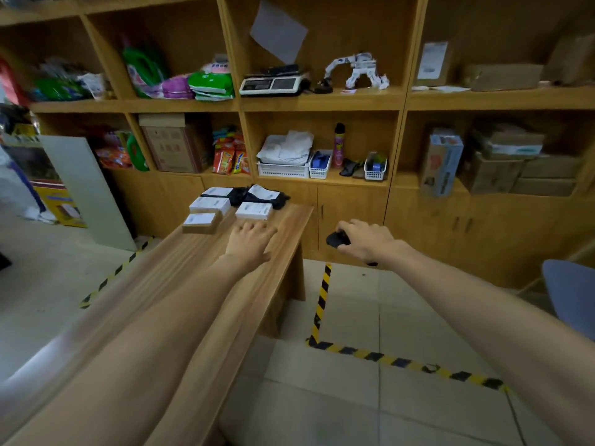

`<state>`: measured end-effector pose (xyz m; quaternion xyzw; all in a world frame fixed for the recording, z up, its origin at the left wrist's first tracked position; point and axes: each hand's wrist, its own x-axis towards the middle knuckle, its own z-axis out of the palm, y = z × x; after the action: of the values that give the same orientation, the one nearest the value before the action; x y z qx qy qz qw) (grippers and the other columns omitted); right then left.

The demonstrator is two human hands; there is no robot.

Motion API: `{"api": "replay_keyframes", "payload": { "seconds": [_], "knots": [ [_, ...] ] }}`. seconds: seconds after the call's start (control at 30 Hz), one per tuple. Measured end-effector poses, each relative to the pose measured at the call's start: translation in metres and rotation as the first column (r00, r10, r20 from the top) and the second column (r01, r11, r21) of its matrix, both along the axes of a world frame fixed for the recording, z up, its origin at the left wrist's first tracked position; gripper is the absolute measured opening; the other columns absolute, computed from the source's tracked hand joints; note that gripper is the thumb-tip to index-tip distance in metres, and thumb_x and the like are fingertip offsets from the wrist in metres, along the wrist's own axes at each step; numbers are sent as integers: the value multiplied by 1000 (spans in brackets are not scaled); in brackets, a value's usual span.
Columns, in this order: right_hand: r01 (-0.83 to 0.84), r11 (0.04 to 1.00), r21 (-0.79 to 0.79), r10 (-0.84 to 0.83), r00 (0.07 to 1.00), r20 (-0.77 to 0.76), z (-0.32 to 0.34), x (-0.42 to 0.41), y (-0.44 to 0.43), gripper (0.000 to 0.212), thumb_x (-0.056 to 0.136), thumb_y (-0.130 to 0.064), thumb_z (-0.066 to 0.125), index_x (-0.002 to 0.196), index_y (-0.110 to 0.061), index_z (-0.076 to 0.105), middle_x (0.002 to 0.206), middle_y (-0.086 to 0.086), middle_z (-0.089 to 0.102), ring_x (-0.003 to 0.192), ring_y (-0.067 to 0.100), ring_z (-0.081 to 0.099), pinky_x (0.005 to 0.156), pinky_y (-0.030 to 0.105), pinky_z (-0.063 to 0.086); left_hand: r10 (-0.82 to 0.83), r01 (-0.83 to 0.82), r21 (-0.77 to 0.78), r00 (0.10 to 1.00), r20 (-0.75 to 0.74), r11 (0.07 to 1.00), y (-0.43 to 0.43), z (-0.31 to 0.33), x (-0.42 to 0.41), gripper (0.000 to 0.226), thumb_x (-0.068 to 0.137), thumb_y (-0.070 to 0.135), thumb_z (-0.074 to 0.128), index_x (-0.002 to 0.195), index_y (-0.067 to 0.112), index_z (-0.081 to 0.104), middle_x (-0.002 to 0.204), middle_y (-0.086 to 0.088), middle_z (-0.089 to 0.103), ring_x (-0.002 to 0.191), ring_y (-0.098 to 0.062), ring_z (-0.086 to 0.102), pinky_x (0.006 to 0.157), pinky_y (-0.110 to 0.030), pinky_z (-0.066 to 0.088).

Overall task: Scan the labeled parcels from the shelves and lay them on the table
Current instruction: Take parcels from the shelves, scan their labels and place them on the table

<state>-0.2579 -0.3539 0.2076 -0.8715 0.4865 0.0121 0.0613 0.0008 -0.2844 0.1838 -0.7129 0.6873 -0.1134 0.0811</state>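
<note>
**Head view, interval between two parcels.** At nine o'clock a white panel [87, 188] leans against the shelving. At the far end of the wooden surface [199, 284], at about eleven o'clock of the left hand, a cluster of labeled parcels [210, 205] is laid. Small boxes lie in front and black bags [277, 199] behind, set close together. The left hand [252, 239] is laid flat on the surface just beside the nearest white box [254, 210], fingers straight and slightly spread, nothing held. At three o'clock of it, past the surface edge and above the floor, the right hand [367, 239] is curled round a black handheld scanner [336, 238].

The laying step is judged complete for the parcels shown, and a further fetch from the shelves is judged to be next. Cardboard boxes [502, 77], some labeled, are stored in the right-hand bays at one to two o'clock, well apart from both hands. A turn to the right and a reach with the free left hand would be called for, with the scanner then aimed at the label. The middle bays hold a weighing scale [273, 83] and white baskets [283, 169], judged not to be parcels. The surface corner and a blue chair [570, 294] at four o'clock could obstruct the way. Yellow-black floor tape [322, 304] lies across the route.
</note>
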Motion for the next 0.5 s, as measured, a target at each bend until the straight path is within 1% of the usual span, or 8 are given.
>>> {"api": "replay_keyframes", "payload": {
  "seconds": [0.1,0.2,0.33,0.43,0.5],
  "knots": [
    [-24,1000,-16,24,1000,-11,10,15,-78,45,98,-46,54,137,-26,45,132,6,51,112,32,57,81,40,46,50,-51,-21,998,-29,998,-61,4,11,62,91,44,63,145,30,37,146,-3,43,132,-29,44,107,-45,40],
    [-71,997,13,71,997,-38,5,34,-130,46,99,-45,52,139,-25,44,134,6,50,115,32,56,85,42,47,101,-99,59,994,-34,993,-99,-11,30,67,91,45,64,148,31,33,147,-3,40,133,-29,43,107,-45,40],
    [-154,984,89,160,985,-69,-24,58,-183,47,98,-44,53,140,-25,44,135,6,50,115,32,56,79,37,41,182,-176,167,983,-20,970,-146,-31,66,73,91,45,64,152,32,26,154,-3,33,137,-30,40,109,-46,39],
    [-169,978,122,180,980,-84,-43,80,-227,47,97,-45,54,139,-25,45,135,6,50,115,32,56,79,38,42,203,-196,187,979,-18,963,-190,-39,94,76,90,44,65,153,32,24,154,-5,33,139,-30,38,112,-48,36],
    [-187,973,132,199,976,-84,-51,99,-260,47,97,-45,54,139,-25,45,137,6,50,116,33,56,81,39,44,218,-210,194,976,-19,958,-224,-46,116,75,89,43,67,151,32,27,153,-5,34,139,-31,38,113,-49,34]
  ]
}}
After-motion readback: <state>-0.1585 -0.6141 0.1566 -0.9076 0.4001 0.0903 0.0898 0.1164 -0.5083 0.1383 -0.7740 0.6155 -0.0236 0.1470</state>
